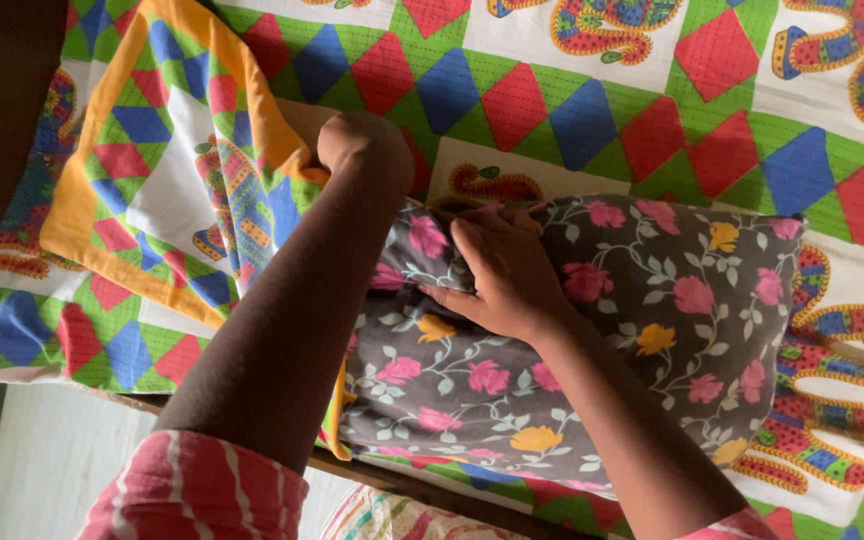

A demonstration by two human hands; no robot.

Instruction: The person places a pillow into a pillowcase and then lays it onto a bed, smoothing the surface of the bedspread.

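Now my right hand (502, 275) pressed flat, fingers spread, on the grey floral pillow (652, 330) near the bed's (572, 60) front edge — my left hand (362, 150) clenched around the orange-bordered patchwork cover (167, 170), pillow's end inside it.

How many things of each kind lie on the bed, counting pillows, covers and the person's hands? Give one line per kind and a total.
Pillows: 1, the grey floral pillow
Covers: 1, the patchwork cover
Hands: 2, the left hand and the right hand
Total: 4
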